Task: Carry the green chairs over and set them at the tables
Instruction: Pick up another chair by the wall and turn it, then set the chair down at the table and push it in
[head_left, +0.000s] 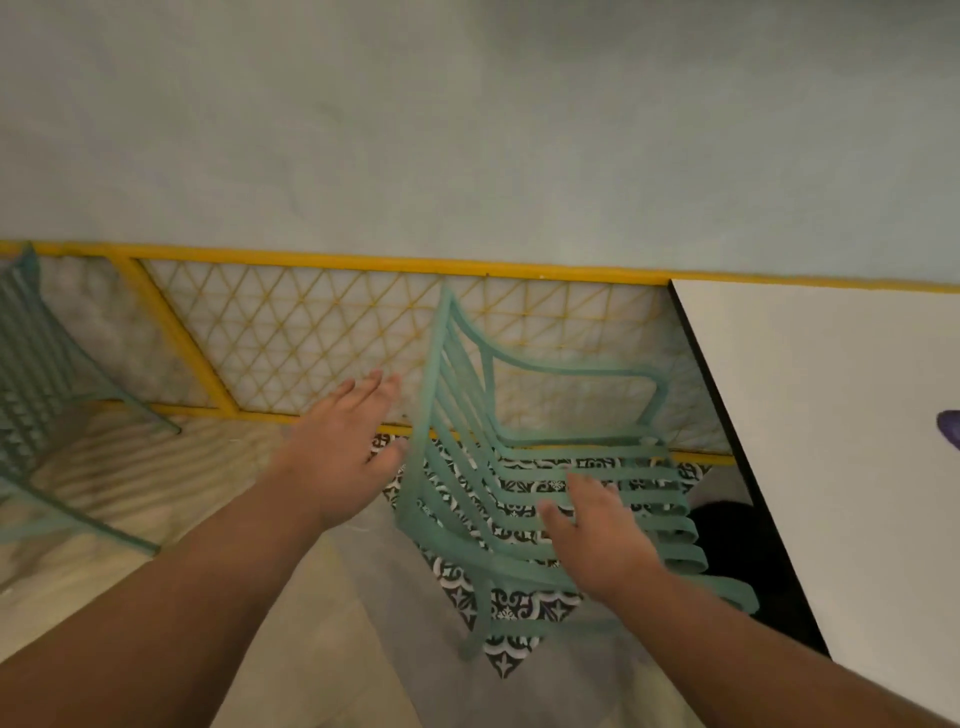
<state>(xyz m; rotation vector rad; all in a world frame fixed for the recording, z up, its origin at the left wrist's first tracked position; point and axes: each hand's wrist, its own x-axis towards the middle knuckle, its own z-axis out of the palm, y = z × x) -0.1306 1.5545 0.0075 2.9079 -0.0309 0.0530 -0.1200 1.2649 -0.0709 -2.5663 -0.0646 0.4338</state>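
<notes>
A green slatted metal chair (519, 499) with armrests stands on patterned floor tiles beside a white table (831, 415), its seat facing the table. My left hand (343, 447) is open, fingers spread, just left of the chair's backrest; whether it touches is unclear. My right hand (597, 530) hovers open over the seat slats, holding nothing. A second green chair (36, 364) stands at the far left, partly cut off by the frame edge.
A yellow-framed lattice railing (311, 338) runs along behind both chairs below a pale wall. The table's dark edge lies close to the chair's right side. A purple object (950, 426) lies at the table's right edge. Beige floor stretches between the two chairs.
</notes>
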